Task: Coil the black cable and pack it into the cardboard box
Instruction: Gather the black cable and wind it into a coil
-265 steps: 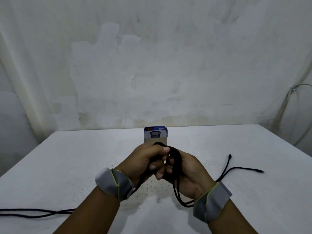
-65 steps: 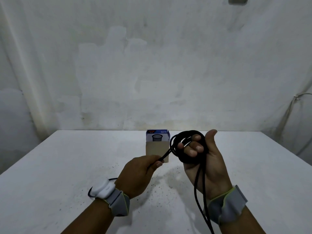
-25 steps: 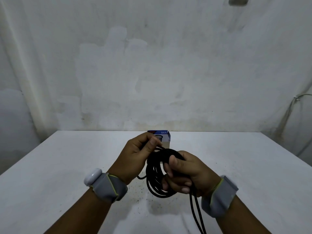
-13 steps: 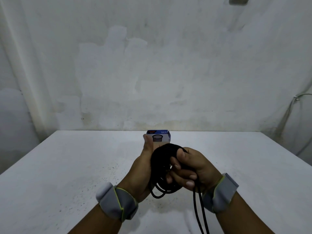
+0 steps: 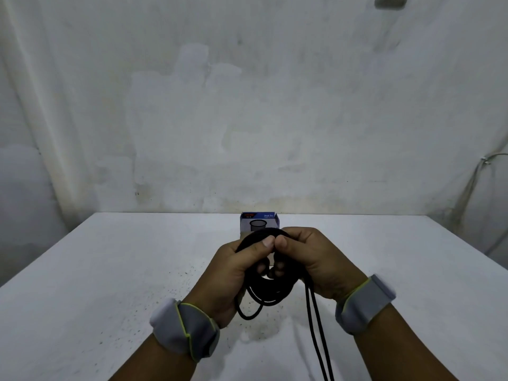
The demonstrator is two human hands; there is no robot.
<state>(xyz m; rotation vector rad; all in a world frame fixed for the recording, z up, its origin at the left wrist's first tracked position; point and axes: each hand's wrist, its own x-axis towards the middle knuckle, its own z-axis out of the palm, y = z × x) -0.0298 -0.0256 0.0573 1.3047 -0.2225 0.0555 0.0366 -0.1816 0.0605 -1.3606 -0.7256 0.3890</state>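
The black cable is wound into a loose coil held above the white table. My left hand grips the coil's left side, thumb on top. My right hand grips its right side, and the two thumbs meet over the top of the coil. Two cable strands hang from under my right hand down past the bottom edge of the view. The small cardboard box, with a blue printed flap, stands on the table just behind my hands, its lower part hidden by them.
A stained white wall rises behind the table's far edge. Pale wires run down the wall at the right. Both wrists wear grey bands. Dark specks dot the tabletop near my hands.
My left hand has turned from a palm-up hold behind the coil to a thumb-on-top grip on its left side. The coil has been flattened between both hands, lower loops hanging beneath.
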